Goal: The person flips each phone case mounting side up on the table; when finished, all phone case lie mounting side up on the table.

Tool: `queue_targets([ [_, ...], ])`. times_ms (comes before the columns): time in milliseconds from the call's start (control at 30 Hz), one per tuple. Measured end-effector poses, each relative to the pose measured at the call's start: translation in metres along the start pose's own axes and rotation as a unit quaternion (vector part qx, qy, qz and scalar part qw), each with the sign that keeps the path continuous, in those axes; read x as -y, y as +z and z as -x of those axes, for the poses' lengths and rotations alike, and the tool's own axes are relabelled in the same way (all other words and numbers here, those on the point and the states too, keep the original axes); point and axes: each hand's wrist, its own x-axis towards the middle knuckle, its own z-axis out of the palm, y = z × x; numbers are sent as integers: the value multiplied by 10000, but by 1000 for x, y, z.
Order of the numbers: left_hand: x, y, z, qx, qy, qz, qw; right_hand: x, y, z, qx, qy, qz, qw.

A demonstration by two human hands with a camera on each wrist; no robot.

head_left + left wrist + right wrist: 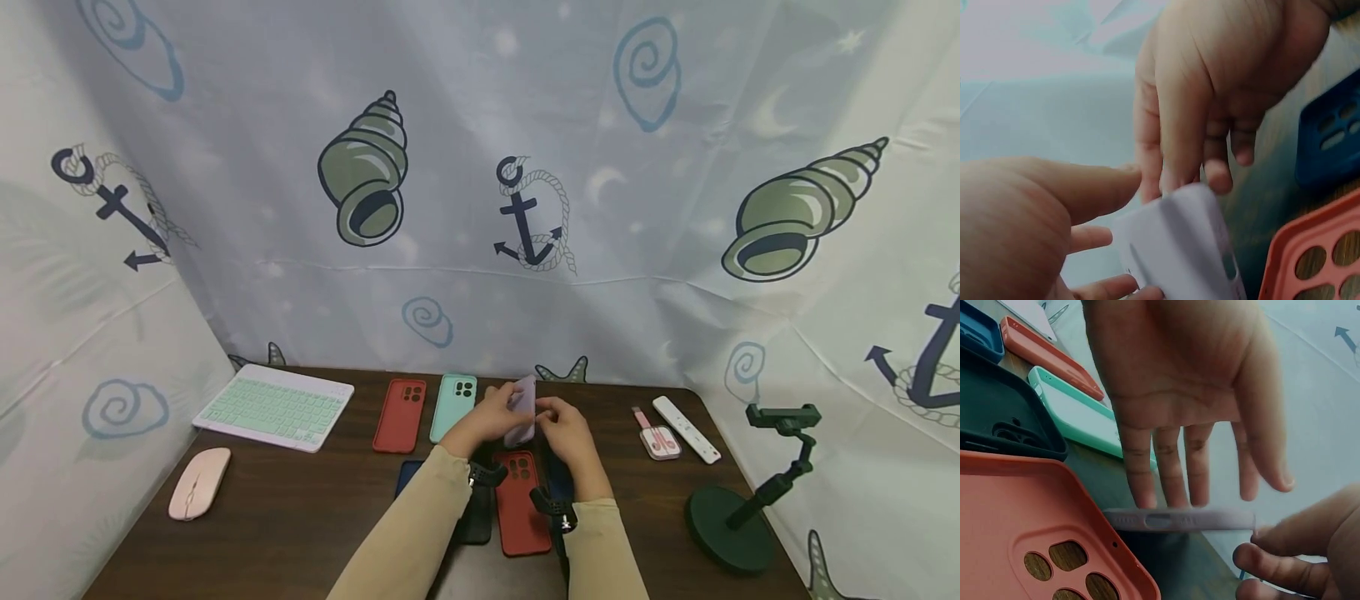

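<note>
A lilac phone case [528, 402] stands on edge between the two hands, above the far part of the table. My right hand [567, 432] pinches one end of it between thumb and fingertips, as the left wrist view shows. My left hand [487, 418] is beside the case, its fingers [1169, 465] fairly straight with the tips at the case. Its thumb [1100, 184] is spread away from the case. In the right wrist view the case [1179, 520] shows its narrow end with a port cutout. A red phone case [522, 504] lies below the hands.
Another red case [400, 415] and a mint case [454, 407] lie left of the hands. Dark cases [477, 517] are partly under the forearms. A keyboard [273, 407] and mouse [199, 483] are left; boxed earphones [661, 442], a white remote [686, 429] and a green stand [731, 533] right.
</note>
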Motion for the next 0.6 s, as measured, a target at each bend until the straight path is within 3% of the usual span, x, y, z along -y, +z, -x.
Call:
queue_targets([
  [133, -5, -2, 3, -84, -14, -18, 10000, 1, 2, 1, 136, -172, 50, 9997],
  [333, -3, -3, 4, -229, -282, -127, 9993, 3, 6, 1, 360, -449, 182, 9982],
  [600, -3, -2, 6, -276, -365, 313, 9985, -2, 9, 1, 872, -416, 456, 9943],
])
